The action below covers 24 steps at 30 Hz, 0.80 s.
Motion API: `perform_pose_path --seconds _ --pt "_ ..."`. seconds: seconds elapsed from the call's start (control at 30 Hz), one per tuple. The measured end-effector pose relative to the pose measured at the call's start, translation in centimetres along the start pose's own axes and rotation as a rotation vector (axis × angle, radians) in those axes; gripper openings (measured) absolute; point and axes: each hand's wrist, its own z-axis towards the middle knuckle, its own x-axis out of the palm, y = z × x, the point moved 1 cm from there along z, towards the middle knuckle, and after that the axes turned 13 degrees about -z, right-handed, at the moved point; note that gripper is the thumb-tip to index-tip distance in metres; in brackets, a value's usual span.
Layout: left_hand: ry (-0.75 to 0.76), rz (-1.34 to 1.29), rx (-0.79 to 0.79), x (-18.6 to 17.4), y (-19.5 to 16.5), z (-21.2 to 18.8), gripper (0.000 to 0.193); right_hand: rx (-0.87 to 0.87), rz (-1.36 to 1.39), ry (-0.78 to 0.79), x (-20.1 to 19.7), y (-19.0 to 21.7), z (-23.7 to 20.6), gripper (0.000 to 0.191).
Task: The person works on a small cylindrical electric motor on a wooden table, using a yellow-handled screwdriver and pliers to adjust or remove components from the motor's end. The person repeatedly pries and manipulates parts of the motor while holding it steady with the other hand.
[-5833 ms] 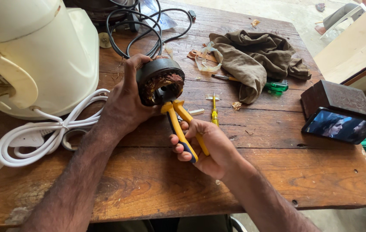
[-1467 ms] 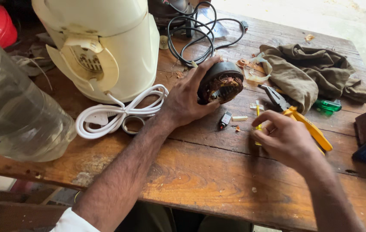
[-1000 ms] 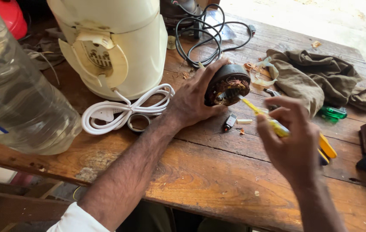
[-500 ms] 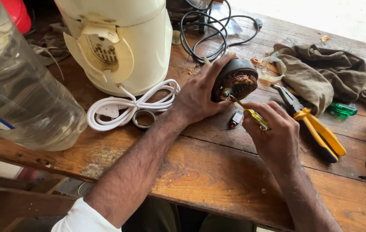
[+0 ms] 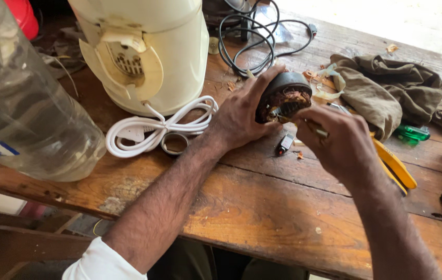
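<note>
My left hand (image 5: 241,116) grips a round black motor part (image 5: 283,96) with copper windings, tilted on the wooden table (image 5: 262,207). My right hand (image 5: 337,145) is closed around a small yellow-handled screwdriver (image 5: 317,128), whose tip points into the windings. Most of the tool is hidden by my fingers. Yellow-handled pliers (image 5: 395,166) lie on the table just right of my right hand. A small black piece (image 5: 284,144) sits below the motor part.
A cream appliance body (image 5: 153,52) stands at the back left with its coiled white cord (image 5: 153,127) and a metal ring (image 5: 174,143). A large clear plastic bottle (image 5: 23,103) fills the left. Black cables (image 5: 254,39), an olive rag (image 5: 392,91), a green tool (image 5: 413,133) lie behind.
My right hand set the pliers down on the table, picked up the small yellow-handled screwdriver and brought it up to the windings. My left hand kept holding the motor part.
</note>
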Motion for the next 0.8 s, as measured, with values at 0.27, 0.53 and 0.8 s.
perform_pose_path --seconds 0.27,0.53,0.8 --pt "-0.031 -0.052 0.054 0.7 0.4 -1.2 0.111 0.06 -0.078 0.173 -0.3 1.0 -0.4 0.017" --pt "-0.026 -0.1 0.093 1.2 0.1 -1.5 0.109 -0.115 -0.081 -0.057 1.8 1.0 -4.3 0.017" --pt "-0.002 -0.104 -0.01 1.6 1.4 0.0 0.104 -0.078 -0.009 -0.159 2.7 -0.5 -4.5 0.022"
